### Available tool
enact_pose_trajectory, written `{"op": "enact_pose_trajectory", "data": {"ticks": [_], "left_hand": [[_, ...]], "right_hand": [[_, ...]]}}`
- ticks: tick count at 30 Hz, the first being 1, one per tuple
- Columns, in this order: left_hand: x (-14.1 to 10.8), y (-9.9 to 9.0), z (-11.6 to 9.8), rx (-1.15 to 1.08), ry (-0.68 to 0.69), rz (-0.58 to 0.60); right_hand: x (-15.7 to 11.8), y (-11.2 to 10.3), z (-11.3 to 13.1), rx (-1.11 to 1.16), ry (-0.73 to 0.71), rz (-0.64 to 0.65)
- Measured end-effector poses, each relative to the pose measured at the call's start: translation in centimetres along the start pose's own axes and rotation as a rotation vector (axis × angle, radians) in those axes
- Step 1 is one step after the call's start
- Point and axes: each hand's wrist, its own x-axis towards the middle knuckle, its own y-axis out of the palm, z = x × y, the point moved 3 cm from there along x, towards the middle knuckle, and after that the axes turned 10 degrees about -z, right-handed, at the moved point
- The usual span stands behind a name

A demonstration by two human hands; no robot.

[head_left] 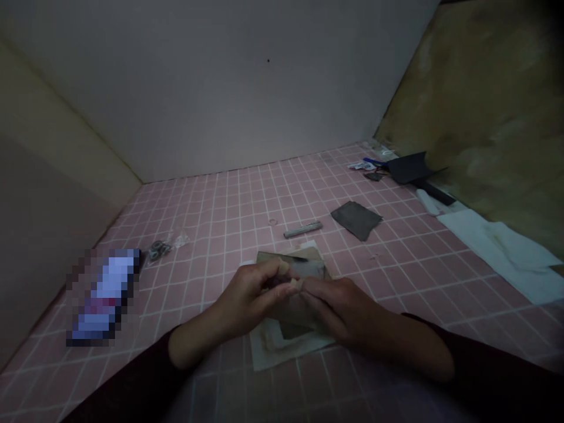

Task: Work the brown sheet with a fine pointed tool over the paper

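My left hand (253, 294) and my right hand (341, 305) meet over a small stack of papers at the middle front. Fingers of both hands are pinched together, and what lies between them is too small and dim to name. Light tape or wrapping shows on some fingertips. Beneath the hands are brownish sheets (295, 329) on a stained white cloth or paper (267, 352). Behind the fingers lies a flat grey piece (312, 268) with a dark edge.
A pinkish grid-patterned cloth (220, 205) covers the table. Beyond the hands lie a grey rod (303, 230), a small ring (272, 222) and a dark sheet (356, 220). A blurred phone-like device (106, 296) and metal bits (158, 249) are left; white paper (497, 252) and black items (409, 168) right.
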Motion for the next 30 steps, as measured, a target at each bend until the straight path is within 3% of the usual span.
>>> {"op": "enact_pose_trajectory", "data": {"ticks": [2,7,11,14,17,22,24,27,30], "left_hand": [[0.0,-0.1,-0.2,-0.012,0.017,0.024],[-0.2,-0.4,-1.1,-0.025,0.136,0.059],[-0.1,-0.5,-1.4,-0.017,0.247,0.064],[0.0,-0.5,-1.4,-0.038,0.251,0.066],[-0.1,-0.4,-1.3,-0.047,0.210,0.049],[-0.3,-0.2,-0.8,-0.077,0.081,-0.012],[-0.2,-0.1,-0.5,-0.091,0.019,-0.026],[-0.1,-0.1,-0.2,-0.084,0.000,-0.027],[-0.1,-0.3,-0.4,-0.072,0.043,-0.003]], "right_hand": [[0.2,-0.2,0.0,0.208,0.134,0.047],[0.2,-0.1,-0.6,0.950,0.722,0.328],[0.1,-0.2,-1.0,1.171,0.881,0.460],[0.0,-0.1,-0.9,1.153,0.855,0.453],[0.0,0.1,-0.5,0.984,0.716,0.382],[0.1,-0.1,0.0,0.214,0.131,0.064],[0.0,-0.1,0.2,-0.014,-0.023,-0.011],[0.0,-0.1,0.3,-0.009,-0.030,-0.008],[0.3,-0.4,0.1,0.356,0.230,0.081]]}}
